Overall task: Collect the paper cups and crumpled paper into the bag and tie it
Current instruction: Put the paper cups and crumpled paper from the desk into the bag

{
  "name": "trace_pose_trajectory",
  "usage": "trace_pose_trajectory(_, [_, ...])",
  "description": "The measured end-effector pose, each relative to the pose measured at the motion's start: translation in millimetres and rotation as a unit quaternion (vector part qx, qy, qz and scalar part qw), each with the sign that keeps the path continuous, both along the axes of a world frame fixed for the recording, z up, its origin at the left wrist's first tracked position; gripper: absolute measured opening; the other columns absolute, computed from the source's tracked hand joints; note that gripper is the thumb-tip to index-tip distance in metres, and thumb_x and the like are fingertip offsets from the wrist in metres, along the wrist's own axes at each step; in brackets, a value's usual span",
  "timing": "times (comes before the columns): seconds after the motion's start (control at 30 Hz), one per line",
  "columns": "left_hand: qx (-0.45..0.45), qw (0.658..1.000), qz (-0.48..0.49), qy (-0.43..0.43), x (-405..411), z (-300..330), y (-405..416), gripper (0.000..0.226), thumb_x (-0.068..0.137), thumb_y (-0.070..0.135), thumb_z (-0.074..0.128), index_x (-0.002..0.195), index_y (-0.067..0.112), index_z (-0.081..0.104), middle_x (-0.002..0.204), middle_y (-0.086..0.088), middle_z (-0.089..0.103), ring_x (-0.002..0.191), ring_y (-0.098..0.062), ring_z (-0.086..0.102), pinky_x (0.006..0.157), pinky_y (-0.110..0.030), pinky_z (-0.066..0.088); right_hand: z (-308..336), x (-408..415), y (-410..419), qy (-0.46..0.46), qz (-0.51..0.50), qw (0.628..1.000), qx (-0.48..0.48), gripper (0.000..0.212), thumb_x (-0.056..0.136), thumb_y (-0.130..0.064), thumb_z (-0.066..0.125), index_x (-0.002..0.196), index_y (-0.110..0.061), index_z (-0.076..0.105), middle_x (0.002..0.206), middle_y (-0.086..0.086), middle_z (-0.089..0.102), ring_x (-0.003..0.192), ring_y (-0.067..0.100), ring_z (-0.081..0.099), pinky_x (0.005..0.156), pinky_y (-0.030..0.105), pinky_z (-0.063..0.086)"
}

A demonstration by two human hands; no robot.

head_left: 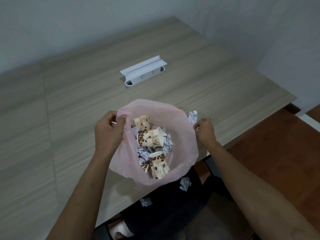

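Both hands, L (108,130) & R (205,129), pinching thin pink plastic bag (183,135) rim, crumpled paper (185,183) nearby

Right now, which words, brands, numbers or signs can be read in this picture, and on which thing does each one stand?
"Caf": pale letters, only partly legible, on the paper cup lowest in the pink bag; the rest of the word is blurred.
Printing on the other paper cups: coffee beans and pale shapes, too blurred to read.
White socket box on the table: socket holes only, no readable text.
Crumpled paper: no readable writing.
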State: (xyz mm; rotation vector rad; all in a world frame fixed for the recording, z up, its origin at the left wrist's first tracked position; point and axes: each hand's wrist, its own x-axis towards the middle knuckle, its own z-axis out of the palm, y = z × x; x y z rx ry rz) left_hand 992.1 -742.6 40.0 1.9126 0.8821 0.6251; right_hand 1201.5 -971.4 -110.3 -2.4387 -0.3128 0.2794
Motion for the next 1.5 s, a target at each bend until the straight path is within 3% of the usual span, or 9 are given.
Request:
trace_pose_trajectory(0.13, [0.003, 1.000, 0.000, -0.008, -7.0, 4.3, 3.6, 0.013, 0.087, 0.026, 0.058, 0.080, 0.020, 0.067, 0.076, -0.008, 0.066, 0.070, -0.032, 0.060, 0.066, -0.054, 0.056, 46.9, -9.3, -2.0, -0.008, 0.006, 0.999, 0.051, 0.016, 0.084, -0.010, 0.069, 0.069, -0.010, 0.063, 0.090, 0.015, 0.070, 0.086, 0.026, 0.064, 0.066, 0.018, 0.033])
trace_pose_trajectory(0.27, [-0.001, 1.000, 0.014, -0.022, -11.4, 12.2, 12.1, 0.016, 0.082, 0.031, 0.058, 0.076, 0.018, 0.065, 0.066, -0.002, 0.059, 0.059, -0.022, 0.053, 0.063, -0.054, 0.055, 99.2, -20.5, 2.5, -0.043, 0.000, 0.994, 0.105, 0.015, 0.089, -0.019, 0.067, 0.090, -0.004, 0.063, 0.091, 0.009, 0.070, 0.083, 0.020, 0.062, 0.065, 0.013, 0.032])
trace_pose_trajectory(0.4, [-0.001, 1.000, 0.019, -0.022, -13.5, 19.4, 21.2, 0.017, 0.078, 0.035, 0.058, 0.074, 0.021, 0.065, 0.066, -0.003, 0.062, 0.060, -0.023, 0.056, 0.063, -0.055, 0.056, 164.2, -48.3, 8.3, -0.082, 0.017, 0.974, 0.208, 0.009, 0.090, -0.022, 0.066, 0.090, -0.016, 0.060, 0.088, -0.003, 0.068, 0.071, 0.002, 0.060, 0.061, 0.002, 0.039])
trace_pose_trajectory(0.5, [0.006, 1.000, 0.015, -0.023, -14.3, 23.6, 25.0, 0.018, 0.079, 0.034, 0.058, 0.077, 0.018, 0.066, 0.071, -0.007, 0.065, 0.063, -0.025, 0.058, 0.064, -0.054, 0.056, 198.9, -79.2, 15.0, -0.047, 0.081, 0.964, 0.249, 0.011, 0.091, -0.024, 0.067, 0.086, -0.022, 0.058, 0.085, -0.006, 0.069, 0.070, -0.001, 0.062, 0.062, 0.005, 0.043])
trace_pose_trajectory(0.73, [0.015, 1.000, -0.006, -0.004, -21.4, 26.5, 32.7, 0.014, 0.077, 0.038, 0.057, 0.074, 0.027, 0.064, 0.070, 0.003, 0.065, 0.069, -0.028, 0.064, 0.067, -0.053, 0.057, 190.4, -133.4, 53.2, 0.095, 0.251, 0.951, 0.151, 0.009, 0.091, -0.017, 0.066, 0.086, -0.020, 0.059, 0.088, 0.000, 0.070, 0.082, 0.014, 0.069, 0.075, 0.027, 0.058])
trace_pose_trajectory(1.0, [0.014, 1.000, -0.003, -0.004, -25.9, 27.5, 46.5, 0.013, 0.081, 0.034, 0.057, 0.069, 0.028, 0.060, 0.071, 0.008, 0.063, 0.072, -0.028, 0.064, 0.068, -0.053, 0.057, 171.4, -161.8, 81.5, 0.165, 0.342, 0.920, 0.101, 0.009, 0.085, -0.017, 0.066, 0.081, -0.021, 0.059, 0.073, -0.004, 0.069, 0.065, 0.010, 0.063, 0.069, 0.031, 0.053])
trace_pose_trajectory(1.17, [0.012, 0.999, -0.039, -0.013, -28.4, 29.6, 54.1, 0.011, 0.079, 0.036, 0.058, 0.071, 0.029, 0.062, 0.073, 0.010, 0.064, 0.072, -0.027, 0.064, 0.069, -0.051, 0.058, 154.0, -166.5, 101.0, 0.110, 0.277, 0.946, 0.123, 0.004, 0.088, -0.016, 0.065, 0.087, -0.019, 0.066, 0.085, 0.001, 0.073, 0.073, 0.015, 0.068, 0.076, 0.042, 0.057])
trace_pose_trajectory(1.3, [0.010, 0.997, -0.077, -0.005, -33.7, 28.9, 61.2, 0.011, 0.081, 0.035, 0.059, 0.072, 0.029, 0.062, 0.074, 0.011, 0.063, 0.072, -0.025, 0.064, 0.069, -0.052, 0.058, 147.0, -174.1, 117.2, 0.110, 0.251, 0.955, 0.115, 0.033, 0.091, -0.007, 0.060, 0.117, -0.023, 0.070, 0.121, -0.005, 0.069, 0.101, 0.015, 0.069, 0.082, 0.042, 0.059])
trace_pose_trajectory(1.5, [-0.013, 0.986, -0.166, 0.022, -44.6, 24.4, 61.9, 0.038, 0.073, 0.056, 0.063, 0.096, 0.026, 0.067, 0.085, 0.012, 0.065, 0.081, -0.020, 0.067, 0.070, -0.047, 0.060, 144.2, -199.9, 77.4, 0.084, 0.065, 0.988, 0.112, 0.031, 0.090, -0.001, 0.053, 0.101, -0.022, 0.074, 0.104, 0.000, 0.074, 0.092, 0.015, 0.069, 0.082, 0.034, 0.057])
